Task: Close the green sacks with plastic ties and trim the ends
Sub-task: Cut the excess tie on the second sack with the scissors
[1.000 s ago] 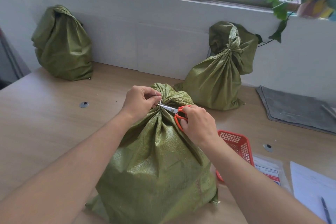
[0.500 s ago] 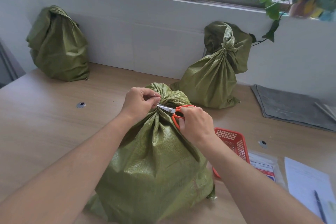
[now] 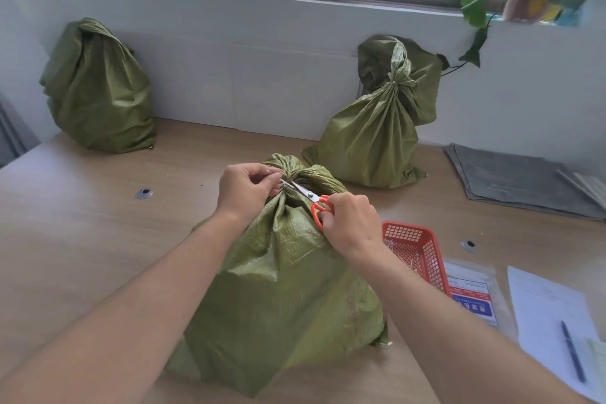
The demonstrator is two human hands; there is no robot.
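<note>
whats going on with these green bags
A person is working on the green sack on the table. The left hand pinches its gathered neck. The right hand holds orange-handled scissors, blades at that neck, probably trimming a tie end too small to see. The back left sack and back right sack wait by the wall.

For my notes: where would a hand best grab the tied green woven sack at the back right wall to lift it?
Likely the cinched neck of the tied green woven sack, from above on the wooden table side. Fabric gathers narrow there under a floppy top, the body is wide and bulging, and the white wall blocks the rear.
</note>
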